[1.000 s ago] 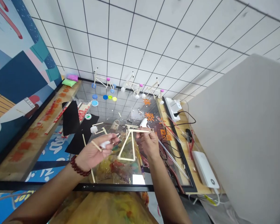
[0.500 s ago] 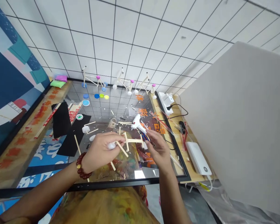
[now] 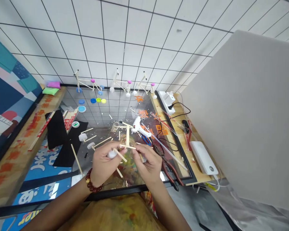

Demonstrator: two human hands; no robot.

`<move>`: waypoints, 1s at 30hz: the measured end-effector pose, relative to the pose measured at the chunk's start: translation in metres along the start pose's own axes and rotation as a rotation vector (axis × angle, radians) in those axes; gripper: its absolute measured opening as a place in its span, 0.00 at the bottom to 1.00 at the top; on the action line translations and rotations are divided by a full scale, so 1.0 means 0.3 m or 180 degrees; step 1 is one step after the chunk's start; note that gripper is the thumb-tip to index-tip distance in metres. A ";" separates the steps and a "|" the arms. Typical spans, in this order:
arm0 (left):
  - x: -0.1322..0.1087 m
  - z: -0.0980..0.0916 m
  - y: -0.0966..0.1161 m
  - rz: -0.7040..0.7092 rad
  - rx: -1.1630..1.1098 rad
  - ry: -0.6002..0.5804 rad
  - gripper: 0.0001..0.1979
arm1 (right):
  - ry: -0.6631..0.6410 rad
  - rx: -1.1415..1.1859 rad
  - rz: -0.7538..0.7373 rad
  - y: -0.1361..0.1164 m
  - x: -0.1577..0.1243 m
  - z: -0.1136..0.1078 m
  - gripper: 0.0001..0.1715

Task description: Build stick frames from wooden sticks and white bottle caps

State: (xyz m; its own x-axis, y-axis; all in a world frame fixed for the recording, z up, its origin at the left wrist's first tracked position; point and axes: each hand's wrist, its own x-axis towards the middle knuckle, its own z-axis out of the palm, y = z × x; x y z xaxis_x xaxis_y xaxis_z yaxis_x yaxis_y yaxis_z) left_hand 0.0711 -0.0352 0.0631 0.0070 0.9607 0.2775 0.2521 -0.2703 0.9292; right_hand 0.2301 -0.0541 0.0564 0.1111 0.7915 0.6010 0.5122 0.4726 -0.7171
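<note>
1. Both hands meet above the near part of the table, fingers curled: the left hand (image 3: pixel 103 165) and the right hand (image 3: pixel 148 164) pinch opposite ends of a stick frame's near crossbar.
2. That stick frame (image 3: pixel 127 136) sits between the fingertips, its long part reaching toward the far side.
3. Against the left fingers rest a white round piece (image 3: pixel 112 154) and a loose-ended stick (image 3: pixel 120 155), both held in that hand.
4. Just beyond the frame, to the right, lies a white glue gun (image 3: pixel 141 128); pliers (image 3: pixel 168 174) lie right of the right hand.
</note>
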 end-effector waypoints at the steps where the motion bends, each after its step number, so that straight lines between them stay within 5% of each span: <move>1: -0.003 0.001 -0.003 -0.0079 -0.0008 0.0038 0.09 | 0.0009 -0.0045 -0.0019 0.004 -0.002 0.003 0.12; 8: -0.007 -0.002 -0.005 0.0116 0.0124 0.0133 0.07 | 0.0099 -0.0494 -0.0361 0.007 -0.007 0.024 0.17; 18: -0.026 0.009 -0.023 0.0312 0.0072 0.0249 0.06 | 0.0078 -0.0323 -0.0271 0.017 -0.003 0.031 0.14; 25: 0.056 -0.050 -0.018 -0.0903 -0.0854 0.0240 0.08 | -0.0107 -0.0361 -0.0445 0.043 0.027 0.000 0.14; 30: 0.125 -0.105 -0.041 -0.1457 -0.1011 0.0151 0.11 | -0.0927 -0.0569 -0.0118 0.071 0.040 -0.005 0.12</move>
State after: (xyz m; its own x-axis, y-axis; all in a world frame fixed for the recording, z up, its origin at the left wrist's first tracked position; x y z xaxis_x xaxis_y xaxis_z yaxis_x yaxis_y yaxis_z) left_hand 0.0379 0.0022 0.0698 -0.0800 0.9826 -0.1678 -0.0848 0.1610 0.9833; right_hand 0.2435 -0.0352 0.0489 -0.1451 0.8646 0.4811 0.6553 0.4482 -0.6080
